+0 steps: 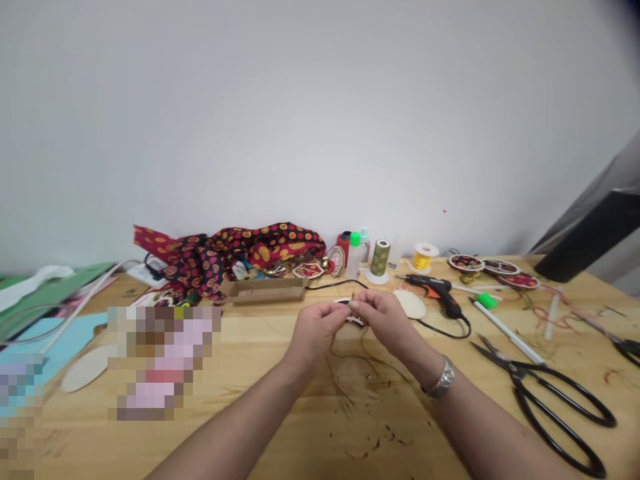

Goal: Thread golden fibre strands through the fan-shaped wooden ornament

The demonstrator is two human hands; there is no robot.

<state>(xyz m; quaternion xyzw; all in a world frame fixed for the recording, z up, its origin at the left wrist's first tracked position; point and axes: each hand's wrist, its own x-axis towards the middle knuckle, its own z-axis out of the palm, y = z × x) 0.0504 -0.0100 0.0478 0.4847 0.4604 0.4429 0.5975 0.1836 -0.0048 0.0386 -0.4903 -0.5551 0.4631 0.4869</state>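
Observation:
My left hand [314,331] and my right hand [384,321] meet at the fingertips above the middle of the table. Both are closed in a pinch on a thin olive-brown cord [371,359], whose loose ends trail down onto the wood. Just behind the fingers shows a dark patterned piece with a white rim [356,322], mostly hidden; whether the fingers touch it I cannot tell. A pale oval disc [411,305] lies right of my right hand. Beyond it rests a black and orange glue gun [434,288] with its cable curling on the table.
Large black-handled scissors [520,373] lie open at the right, near a white marker [505,330]. Patterned fabric [270,240], a cardboard tray [265,291], a green-capped bottle [354,257], a green spool [381,259] and a yellow spool [423,259] stand along the wall.

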